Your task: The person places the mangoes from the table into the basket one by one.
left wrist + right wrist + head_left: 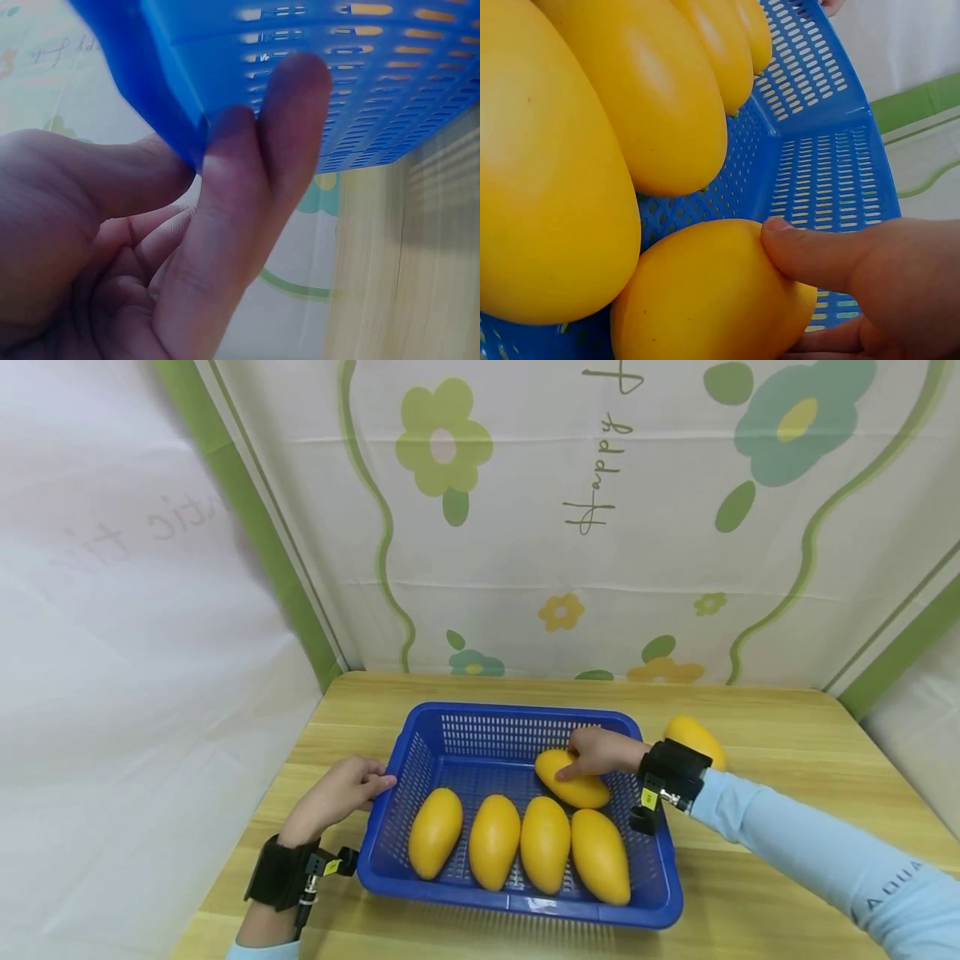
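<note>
A blue plastic basket (517,906) with slotted walls stands on the table. Inside it, several yellow mangoes (495,842) lie in a row along the near side. My right hand (600,752) reaches over the right wall and holds another mango (555,768) at the back right of the basket; in the right wrist view the thumb lies across this mango (712,292), and the other fingers are partly hidden beneath it. At the left end, my left hand (341,797) pinches the basket rim (142,82) between thumb and fingers.
One more mango (693,739) lies on the wooden table (787,743) right of the basket, partly behind the right wrist strap. A printed flower curtain (510,543) hangs behind the table, and a white curtain (150,652) closes the left side.
</note>
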Motion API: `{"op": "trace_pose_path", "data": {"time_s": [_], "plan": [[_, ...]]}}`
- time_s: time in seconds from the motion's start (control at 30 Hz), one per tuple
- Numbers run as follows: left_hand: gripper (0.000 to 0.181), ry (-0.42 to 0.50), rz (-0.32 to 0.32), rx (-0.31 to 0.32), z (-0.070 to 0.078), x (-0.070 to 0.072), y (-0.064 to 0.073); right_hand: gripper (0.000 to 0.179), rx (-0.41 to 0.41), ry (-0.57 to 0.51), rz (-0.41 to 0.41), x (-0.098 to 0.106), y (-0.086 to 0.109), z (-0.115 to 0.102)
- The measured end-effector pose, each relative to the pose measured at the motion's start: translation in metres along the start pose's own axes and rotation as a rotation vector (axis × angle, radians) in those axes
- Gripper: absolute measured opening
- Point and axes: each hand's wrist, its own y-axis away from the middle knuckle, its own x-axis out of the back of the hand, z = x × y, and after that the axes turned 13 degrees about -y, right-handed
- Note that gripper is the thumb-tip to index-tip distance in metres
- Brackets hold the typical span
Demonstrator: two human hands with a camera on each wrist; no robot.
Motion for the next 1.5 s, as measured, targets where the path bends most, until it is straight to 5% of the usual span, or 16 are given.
{"op": "trace_pose_path", "data": {"time_s": [0.37,0.7,1.2,1.5], "plan": [[0.025,0.007,-0.005,0.013,0.000,0.000,-0.001,0.019,0.043,0.035,-0.011,0.015,0.018,-0.002],[0.026,0.019,-0.006,0.015,-0.001,-0.001,0.000,0.051,0.082,-0.112,-0.014,0.033,0.046,0.004],[0.025,0.008,-0.016,0.009,0.001,0.001,0.000,0.041,0.297,-0.173,0.119,0.052,0.075,0.020],[0.025,0.010,-0.017,0.008,0.000,0.002,0.000,0.041,0.353,-0.174,0.106,0.057,0.083,0.028]]}}
